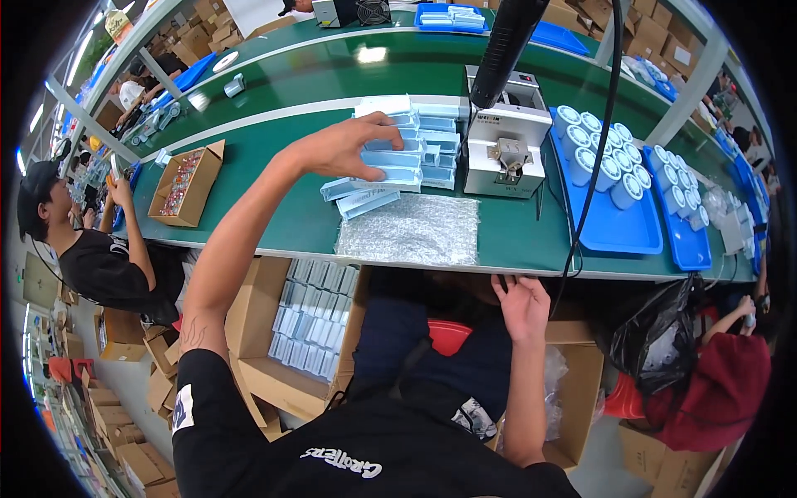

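A stack of narrow light blue cartons point(439, 137) lies on the green table, left of a white and grey bench machine point(508, 137). My left hand point(353, 148) reaches over the left side of this stack. Its thumb and fingers straddle a light blue carton point(394, 158) and press against it. One loose carton point(368, 202) lies askew at the front of the pile, by a sheet of bubble wrap point(408, 230). My right hand point(523, 305) rests at the table's front edge with its fingers apart, holding nothing.
Blue trays point(618, 236) with white-lidded light blue jars point(627, 192) stand at the right. A black cable hangs before them. Below the table is a cardboard box point(274, 371) of similar cartons. At left, a person point(91, 236) works beside a small box point(188, 184).
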Motion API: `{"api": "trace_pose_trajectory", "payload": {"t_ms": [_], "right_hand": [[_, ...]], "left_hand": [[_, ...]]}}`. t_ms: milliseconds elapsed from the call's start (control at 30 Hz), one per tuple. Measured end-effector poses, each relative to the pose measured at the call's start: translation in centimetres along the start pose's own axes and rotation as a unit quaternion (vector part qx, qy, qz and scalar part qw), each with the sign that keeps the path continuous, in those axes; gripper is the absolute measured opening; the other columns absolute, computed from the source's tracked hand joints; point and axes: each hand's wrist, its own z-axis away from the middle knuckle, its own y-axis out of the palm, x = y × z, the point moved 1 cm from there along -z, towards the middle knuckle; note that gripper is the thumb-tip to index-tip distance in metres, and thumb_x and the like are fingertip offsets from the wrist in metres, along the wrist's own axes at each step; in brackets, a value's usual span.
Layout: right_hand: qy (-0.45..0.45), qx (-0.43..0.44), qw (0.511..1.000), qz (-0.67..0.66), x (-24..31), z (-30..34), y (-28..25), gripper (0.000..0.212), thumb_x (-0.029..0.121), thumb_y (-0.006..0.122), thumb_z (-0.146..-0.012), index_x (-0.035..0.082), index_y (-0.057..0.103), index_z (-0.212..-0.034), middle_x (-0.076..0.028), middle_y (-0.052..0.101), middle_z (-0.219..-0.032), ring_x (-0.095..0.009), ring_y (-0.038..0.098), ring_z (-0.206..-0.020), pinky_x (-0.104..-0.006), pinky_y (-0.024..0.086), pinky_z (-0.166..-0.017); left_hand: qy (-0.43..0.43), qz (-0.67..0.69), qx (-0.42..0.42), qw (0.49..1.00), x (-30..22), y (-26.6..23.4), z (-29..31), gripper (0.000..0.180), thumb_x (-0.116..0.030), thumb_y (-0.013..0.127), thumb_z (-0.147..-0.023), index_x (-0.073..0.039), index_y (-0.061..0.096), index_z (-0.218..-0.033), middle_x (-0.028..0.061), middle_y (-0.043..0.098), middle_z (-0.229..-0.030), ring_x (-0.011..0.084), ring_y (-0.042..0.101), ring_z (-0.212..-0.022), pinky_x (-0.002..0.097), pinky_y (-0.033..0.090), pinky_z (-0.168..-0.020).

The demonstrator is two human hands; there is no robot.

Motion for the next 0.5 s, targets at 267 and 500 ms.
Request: {"api": "trace_pose_trajectory", "payload": {"t_ms": [267,500], "right_hand": [[-0.004,-0.005,1.0,0.014,0.0,-0.1,-0.3,0.036,0.005,0.055,-0.09,0.008,0.061,-0.126,-0.007,0.065,-0.128,-0.025,0.056,-0.128,-0.0532,0.04,-0.116],[0.001,-0.008,1.0,-0.005,0.0,0.0,0.1,0.032,0.002,0.055,-0.09,0.007,0.062,-0.121,-0.008,0.066,-0.125,-0.027,0.055,-0.13,-0.0535,0.039,-0.117]], "left_hand": [[-0.015,0.001,-0.057,0.998,0.6,0.4,1.2,0.055,-0.028,0.091,-0.07,-0.016,0.064,-0.116,0.0104,0.045,-0.152,0.0359,0.047,-0.14,0.0484,0.042,-0.115],[-0.02,-0.057,-0.123,0.991,-0.5,1.7,1.7,0.062,-0.03,0.094,-0.069,-0.018,0.06,-0.119,0.008,0.044,-0.153,0.0409,0.046,-0.139,0.0512,0.044,-0.113]]}}
